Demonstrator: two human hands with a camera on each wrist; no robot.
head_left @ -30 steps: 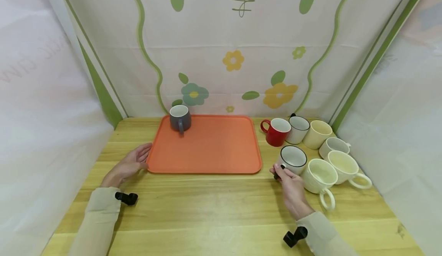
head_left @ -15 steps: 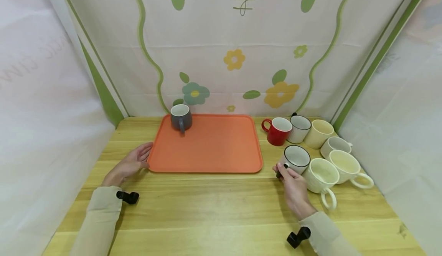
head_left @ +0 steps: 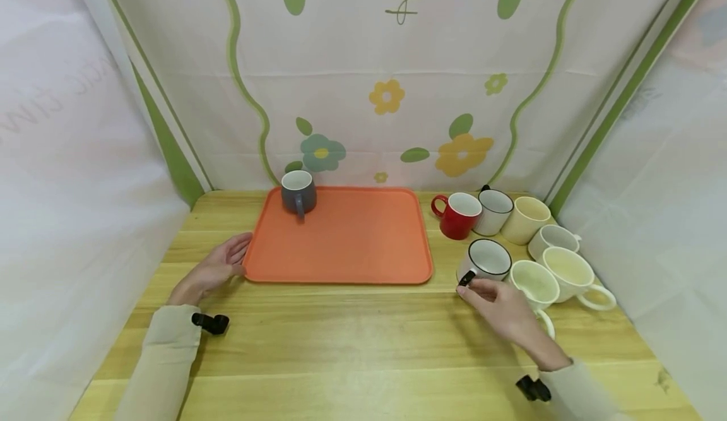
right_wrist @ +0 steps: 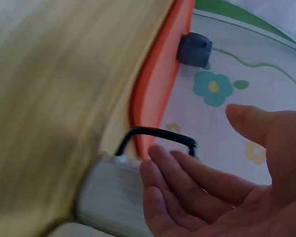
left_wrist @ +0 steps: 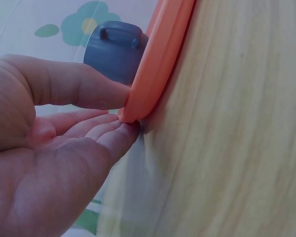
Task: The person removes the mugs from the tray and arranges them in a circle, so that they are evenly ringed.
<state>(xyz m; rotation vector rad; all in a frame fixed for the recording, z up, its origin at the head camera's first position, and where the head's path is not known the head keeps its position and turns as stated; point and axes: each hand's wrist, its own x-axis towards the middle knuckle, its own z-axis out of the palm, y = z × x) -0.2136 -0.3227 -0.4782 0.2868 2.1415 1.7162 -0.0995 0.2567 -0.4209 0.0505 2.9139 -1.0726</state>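
Observation:
In the head view, my right hand (head_left: pixel 505 310) is at the black handle (head_left: pixel 467 278) of a white mug (head_left: pixel 483 263) with a black rim. The right wrist view shows the fingers (right_wrist: pixel 170 187) spread loosely beside that handle, the thumb well away from it. At the far left, my left hand (head_left: pixel 212 266) touches the left edge of an orange tray (head_left: pixel 341 276) near its front corner. Its thumb and fingertips meet the rim in the left wrist view. A blue-grey mug (head_left: pixel 298 194) stands upright in the tray's back left corner.
To the right stand a red mug (head_left: pixel 459 219), another black-rimmed white mug (head_left: pixel 493 211), a pale yellow mug (head_left: pixel 525 222), a white mug (head_left: pixel 552 241) and two cream mugs (head_left: pixel 536 285). Patterned cloth (head_left: pixel 397 48) hangs behind the wooden table (head_left: pixel 341 345).
My right hand has loosened from the black handle, turned and shifted right, the wrist swinging outward. The mug has moved slightly right since a second ago. My left hand stays at the tray.

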